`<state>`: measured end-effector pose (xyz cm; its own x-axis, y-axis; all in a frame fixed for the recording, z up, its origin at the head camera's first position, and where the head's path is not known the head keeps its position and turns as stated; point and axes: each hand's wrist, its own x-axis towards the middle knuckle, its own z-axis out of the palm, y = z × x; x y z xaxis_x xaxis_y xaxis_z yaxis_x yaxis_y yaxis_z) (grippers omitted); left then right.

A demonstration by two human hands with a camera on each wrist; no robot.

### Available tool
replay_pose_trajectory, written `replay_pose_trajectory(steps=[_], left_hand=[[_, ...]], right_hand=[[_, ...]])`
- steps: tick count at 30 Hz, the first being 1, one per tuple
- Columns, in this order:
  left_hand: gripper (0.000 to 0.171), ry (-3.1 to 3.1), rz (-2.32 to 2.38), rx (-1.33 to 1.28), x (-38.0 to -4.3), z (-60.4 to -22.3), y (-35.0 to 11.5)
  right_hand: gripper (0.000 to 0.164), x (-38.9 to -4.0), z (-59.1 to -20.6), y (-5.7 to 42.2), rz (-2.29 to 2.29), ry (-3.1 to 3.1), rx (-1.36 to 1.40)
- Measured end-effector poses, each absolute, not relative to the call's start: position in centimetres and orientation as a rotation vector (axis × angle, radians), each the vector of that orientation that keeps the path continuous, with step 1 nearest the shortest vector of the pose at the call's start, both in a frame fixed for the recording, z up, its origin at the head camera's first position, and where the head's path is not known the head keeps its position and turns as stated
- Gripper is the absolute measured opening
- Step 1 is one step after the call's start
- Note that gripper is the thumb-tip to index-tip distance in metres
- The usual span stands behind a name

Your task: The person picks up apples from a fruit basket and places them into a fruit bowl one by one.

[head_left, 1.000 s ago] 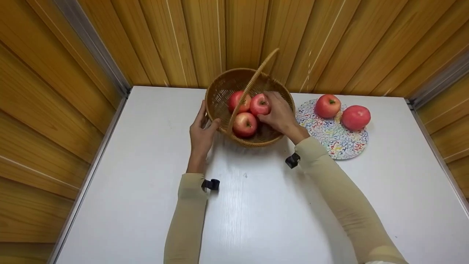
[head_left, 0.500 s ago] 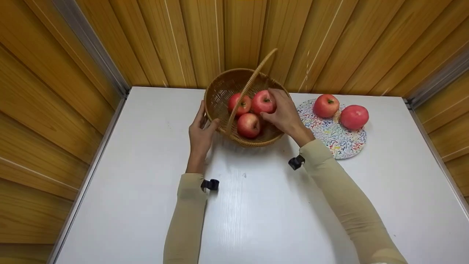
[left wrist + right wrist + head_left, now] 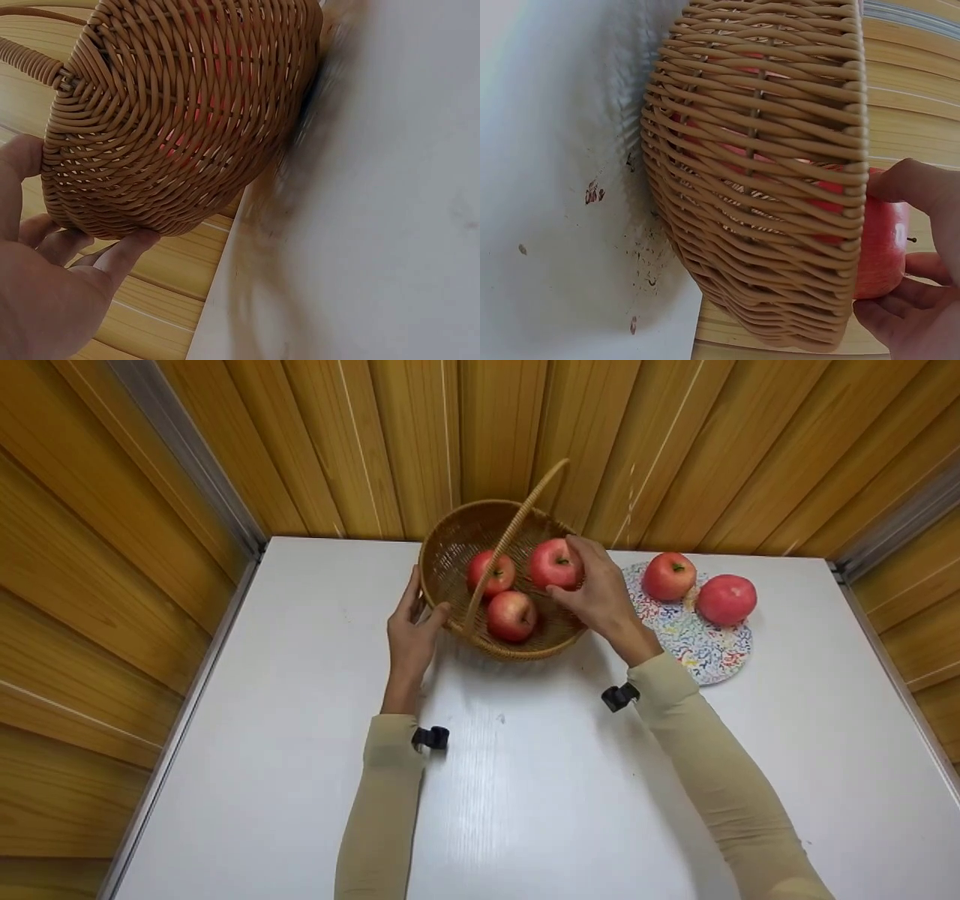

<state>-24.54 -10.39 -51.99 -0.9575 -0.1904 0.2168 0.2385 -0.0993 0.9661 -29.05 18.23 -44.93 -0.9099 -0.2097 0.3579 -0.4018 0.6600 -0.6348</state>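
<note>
The worktop (image 3: pixel 480 802) lies broad before the basket (image 3: pixel 459 536), its back edge running behind — a speckled disc (image 3: pixel 701 654) sits just right. The left hand (image 3: pixel 412 636) pinches the basket's left rim; the right hand's fingers (image 3: pixel 585 551) grip an apple (image 3: pixel 553 565) partly above the basket's right rim.

The right hand (image 3: pixel 602 589) has drawn its apple (image 3: pixel 553 564) rightward from the other two apples (image 3: pixel 512 616) in the basket (image 3: pixel 517 654).

- Left hand (image 3: pixel 411 637), right hand (image 3: pixel 606 598): bare
- Left sleeve (image 3: pixel 381 810), right sleeve (image 3: pixel 724 769): khaki, snug, the right one creased
- Left camera (image 3: pixel 432 738), right camera (image 3: pixel 618 697): small, black
</note>
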Motion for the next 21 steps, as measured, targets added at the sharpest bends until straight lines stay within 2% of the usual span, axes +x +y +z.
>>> replay_pose_trajectory(steps=[21], left_hand=[[0.074, -1.872, -2.148, -0.044, -24.6, -51.9, -10.4]], right_hand=[[0.078, -27.4, -43.9, 21.5, 1.111, -2.480, 0.420]])
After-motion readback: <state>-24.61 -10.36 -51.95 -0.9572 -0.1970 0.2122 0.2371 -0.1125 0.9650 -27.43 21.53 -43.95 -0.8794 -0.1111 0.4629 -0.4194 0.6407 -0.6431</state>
